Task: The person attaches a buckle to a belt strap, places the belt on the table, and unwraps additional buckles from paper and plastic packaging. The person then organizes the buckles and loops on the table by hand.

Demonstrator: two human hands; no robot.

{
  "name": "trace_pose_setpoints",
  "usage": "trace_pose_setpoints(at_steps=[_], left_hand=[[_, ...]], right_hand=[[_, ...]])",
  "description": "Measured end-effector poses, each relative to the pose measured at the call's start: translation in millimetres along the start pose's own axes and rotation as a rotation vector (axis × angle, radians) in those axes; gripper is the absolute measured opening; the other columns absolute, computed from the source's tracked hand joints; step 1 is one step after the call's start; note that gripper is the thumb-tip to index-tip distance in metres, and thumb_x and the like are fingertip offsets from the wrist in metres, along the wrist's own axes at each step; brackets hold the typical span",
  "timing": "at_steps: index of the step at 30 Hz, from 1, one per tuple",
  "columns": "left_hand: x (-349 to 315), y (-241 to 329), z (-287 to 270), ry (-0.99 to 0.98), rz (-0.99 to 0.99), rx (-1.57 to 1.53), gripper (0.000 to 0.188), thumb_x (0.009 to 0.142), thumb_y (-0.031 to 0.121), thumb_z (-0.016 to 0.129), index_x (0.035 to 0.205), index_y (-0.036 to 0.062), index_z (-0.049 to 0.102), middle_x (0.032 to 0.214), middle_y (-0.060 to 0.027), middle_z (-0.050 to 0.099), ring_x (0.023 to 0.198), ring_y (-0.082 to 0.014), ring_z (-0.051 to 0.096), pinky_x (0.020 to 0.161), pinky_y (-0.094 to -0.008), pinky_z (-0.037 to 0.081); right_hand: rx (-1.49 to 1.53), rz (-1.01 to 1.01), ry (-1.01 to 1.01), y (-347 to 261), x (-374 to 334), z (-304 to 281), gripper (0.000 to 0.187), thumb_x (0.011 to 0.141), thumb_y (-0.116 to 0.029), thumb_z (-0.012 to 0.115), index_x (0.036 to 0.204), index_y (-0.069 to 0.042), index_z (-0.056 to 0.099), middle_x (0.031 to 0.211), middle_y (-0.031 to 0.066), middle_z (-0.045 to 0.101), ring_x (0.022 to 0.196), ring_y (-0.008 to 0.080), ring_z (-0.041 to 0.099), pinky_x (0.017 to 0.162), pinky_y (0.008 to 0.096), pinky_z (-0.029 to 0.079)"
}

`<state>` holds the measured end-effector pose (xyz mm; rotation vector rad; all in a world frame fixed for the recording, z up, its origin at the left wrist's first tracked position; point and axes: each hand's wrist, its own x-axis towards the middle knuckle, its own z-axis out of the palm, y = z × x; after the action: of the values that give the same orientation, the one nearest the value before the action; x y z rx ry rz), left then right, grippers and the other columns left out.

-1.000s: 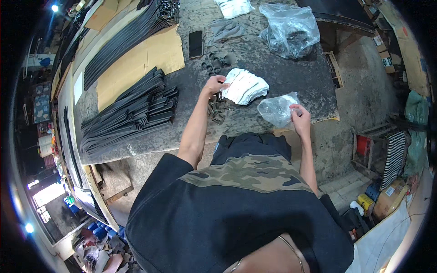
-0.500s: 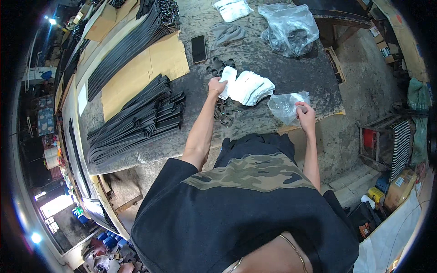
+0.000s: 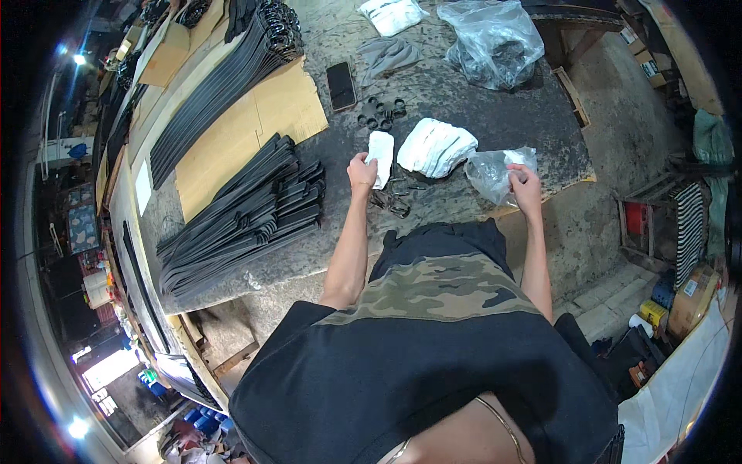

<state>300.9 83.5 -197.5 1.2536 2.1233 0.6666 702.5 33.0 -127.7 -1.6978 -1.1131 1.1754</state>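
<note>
My left hand [image 3: 361,172] pinches a narrow white folded piece [image 3: 380,158], held upright just left of a white folded stack [image 3: 437,148]. Whether that piece is cloth or paper I cannot tell. In my right hand [image 3: 526,190], thumb and fingers close on the edge of a small clear plastic bag [image 3: 488,176]; something white shows at its upper corner. Small black loops [image 3: 379,116] lie beyond my left hand. Metal buckles [image 3: 396,205] sit on the table near the stack, partly hidden.
A bundle of black straps [image 3: 247,213] covers the table's left part. More straps with buckles [image 3: 220,89] lie on cardboard [image 3: 270,108]. A phone [image 3: 341,85], grey cloth [image 3: 386,59], a white packet [image 3: 393,15] and a large clear bag [image 3: 495,50] occupy the far side.
My left hand has drawn the white piece away from the stack and toward me, uncovering the black loops. My right hand still grips the clear bag. The view has shifted slightly.
</note>
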Motion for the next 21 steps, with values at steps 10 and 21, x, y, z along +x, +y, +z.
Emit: trace_pose_setpoints(at_steps=[10,21], left_hand=[[-31.4,41.8,-0.5,0.206,0.488,0.391,0.042,0.073,0.022,0.068,0.112,0.0103,0.059,0.112,-0.0158,0.051,0.104,-0.0353,0.048,0.083,-0.0446,0.045],[-59.0,89.0,-4.7,-0.077,0.565,0.057,0.034,0.078,0.019,0.065,0.111,0.0084,0.062,0.101,-0.0163,0.057,0.094,-0.0329,0.055,0.078,-0.0430,0.046]], right_hand=[[0.010,-0.004,0.094,1.5,-3.3,5.4,0.019,0.084,-0.008,0.056,0.100,-0.004,0.065,0.061,-0.0018,0.053,0.054,0.0061,0.049,0.051,0.0235,0.039],[0.021,-0.009,0.080,3.5,-6.9,7.1,0.018,0.085,-0.008,0.056,0.100,-0.004,0.065,0.060,-0.0035,0.052,0.053,0.0047,0.046,0.050,0.0227,0.036]])
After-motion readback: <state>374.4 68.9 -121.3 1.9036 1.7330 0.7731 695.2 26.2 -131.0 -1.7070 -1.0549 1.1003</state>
